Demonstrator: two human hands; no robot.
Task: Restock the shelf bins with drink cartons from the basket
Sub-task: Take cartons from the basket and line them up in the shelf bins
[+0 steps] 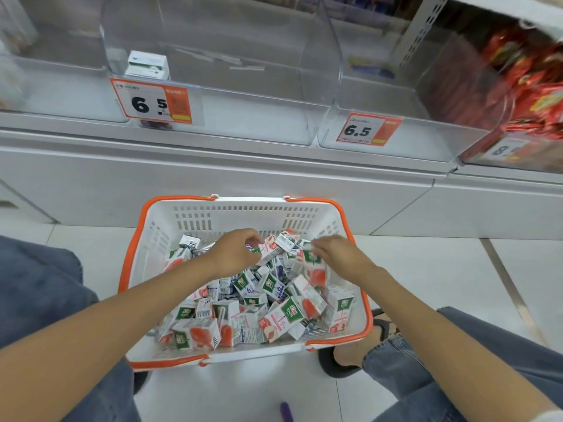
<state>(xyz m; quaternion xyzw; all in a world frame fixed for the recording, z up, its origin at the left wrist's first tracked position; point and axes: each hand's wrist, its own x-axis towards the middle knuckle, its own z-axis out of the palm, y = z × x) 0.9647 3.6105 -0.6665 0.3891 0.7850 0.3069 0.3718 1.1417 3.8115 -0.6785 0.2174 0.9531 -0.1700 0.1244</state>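
Head view, looking down at a white basket [249, 222] with orange rim and handles, standing on pale floor tiles [426, 269] in front of the shelf base.

Basket: loose heap of small drink cartons [283, 315], lying at all angles; green, orange-pink and blue prints, some barcodes facing up.

Left hand [236, 252]: reaches in over the far half of the heap, fingers curled, thumb and fingertips pinching the top edge of a white-and-pink carton [268, 248] that rests among the others.

Right hand [335, 254]: also over the far half, just beside the left, fingertips curled down onto a green-topped carton [311, 259]. This part is motion-blurred; cannot tell whether the grip is closed on it.

Shelf above: clear middle bin [243, 117] holds a lone carton [148, 65] upright in its back left corner; left price tag [152, 102] reads 6.5. Clear right bin [426, 141] carries a second tag [367, 130], also 6.5; its contents are too blurred to tell. Farther right, a bin of red packets [533, 86].

Jeans-clad knees [39, 284] flank the basket; a sandalled foot [384, 327] shows by its near right corner
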